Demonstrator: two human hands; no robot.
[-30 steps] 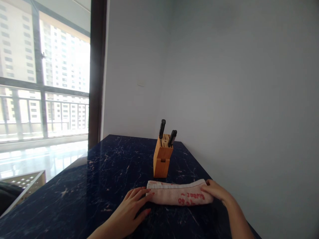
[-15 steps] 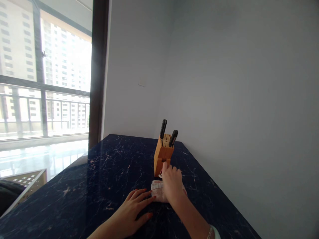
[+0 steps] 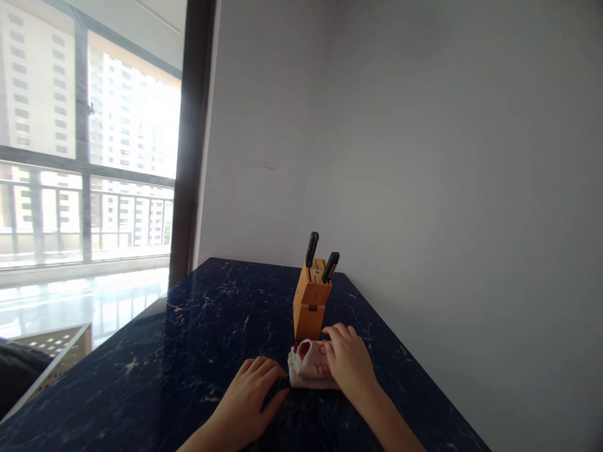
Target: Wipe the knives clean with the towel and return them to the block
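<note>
**Q:** What lies on the counter, and where?

**A:** A bunched white towel (image 3: pixel 311 365) with red lettering is seen near the far end of a dark blue, pale-veined marble counter (image 3: pixel 198 326). Directly behind it, a wooden knife block (image 3: pixel 311 301) is stood upright, with two black-handled knives (image 3: pixel 311 249) slotted into its top. Whether the towel touches the base of the block cannot be told.

**Q:** How are the hands placed?

**A:** The left hand (image 3: pixel 247 395) is laid palm down on the counter, open and unclenched, with nothing held. Its fingertips are just beside the towel's left edge, though contact cannot be confirmed. The right hand (image 3: pixel 346 361) is placed over the towel's right side, with the fingers curved across the top. Whether the cloth is gripped or only pressed cannot be told.

**Q:** Which way does the towel lie from the hands?

**A:** It is held between them, with the block beyond it. Its longer axis appears to run side to side, although the bundle is short and squat. The right hand is the nearer, being on the towel, while the left is set slightly closer to the person.

**Q:** What surrounds the counter?

**A:** A plain grey wall (image 3: pixel 424 157) is seen on the right. On the left, a tall window (image 3: pixel 85 125) shows a balcony railing (image 3: pixel 85 213).
</note>
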